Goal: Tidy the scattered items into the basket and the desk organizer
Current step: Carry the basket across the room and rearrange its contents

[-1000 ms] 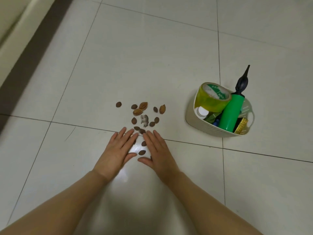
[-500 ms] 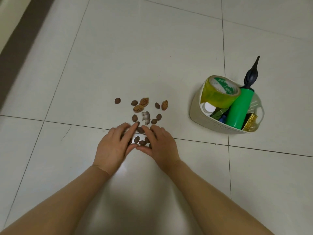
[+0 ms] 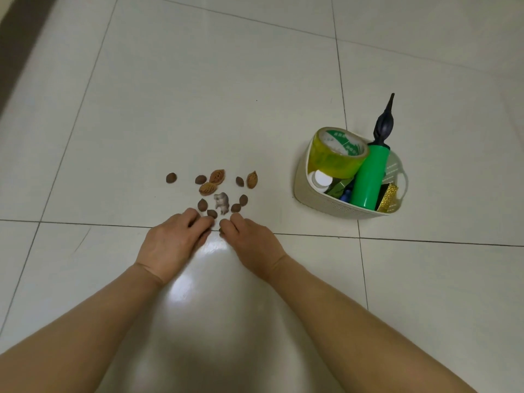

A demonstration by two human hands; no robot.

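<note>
Small brown pits [image 3: 202, 205] and three larger ridged peach pits [image 3: 217, 176] lie scattered on the tiled floor, with a tiny grey animal figurine [image 3: 221, 202] among them. My left hand [image 3: 175, 239] and my right hand [image 3: 251, 239] sit side by side at the near edge of the cluster, fingers curled down over the nearest pits. My right fingertips pinch a dark pit; what my left fingers hold is mostly hidden. The cream basket [image 3: 301, 180] stands to the right, apart from both hands. No desk organizer is in view.
The basket holds a yellow tape roll [image 3: 337, 156], a green pump with a black nozzle [image 3: 368, 177], a white cap [image 3: 322, 178] and a gold item [image 3: 389, 196]. One pit [image 3: 171, 177] lies apart at the left. A dark strip [image 3: 17, 38] runs along the far left.
Both hands went from flat with straight fingers to curled, drawing in the pits that lay between them; those pits are now hidden under the fingers.
</note>
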